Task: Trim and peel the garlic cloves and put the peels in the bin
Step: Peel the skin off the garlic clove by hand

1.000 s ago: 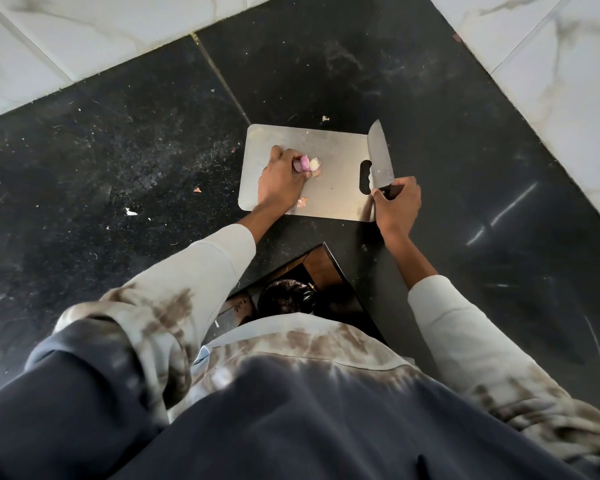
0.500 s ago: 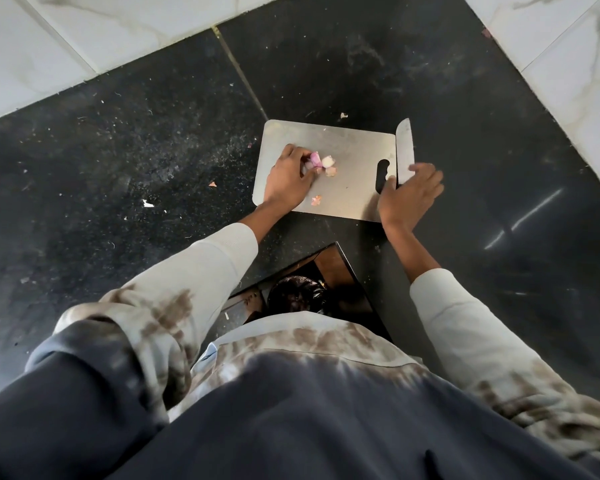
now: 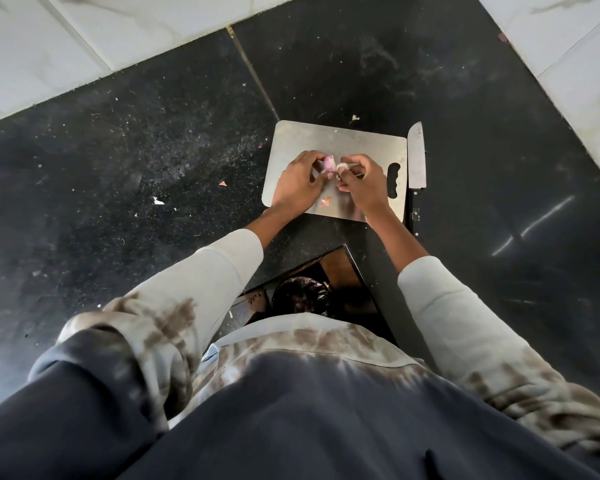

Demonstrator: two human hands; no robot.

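On the steel cutting board [image 3: 340, 140], my left hand [image 3: 300, 183] pinches a pink-skinned garlic clove [image 3: 329, 163]. My right hand [image 3: 362, 183] grips a pale garlic clove [image 3: 344, 167] right beside it, fingertips almost touching the left hand's. A small brown peel scrap [image 3: 326, 201] lies on the board below the hands. The knife [image 3: 416, 157] rests on the counter along the board's right edge, blade pointing away, with no hand on it. A dark bin [image 3: 303, 296] shows below the counter edge, close to my body.
The black stone counter [image 3: 153, 168] carries scattered peel bits [image 3: 158, 201] left of the board and one [image 3: 355, 117] behind it. White tiled walls [image 3: 118, 29] border the counter at the back and right. My sleeves and torso fill the lower frame.
My right hand let go of the knife, which now lies beside the board, and moved left onto the board to take hold of a pale clove next to my left hand.
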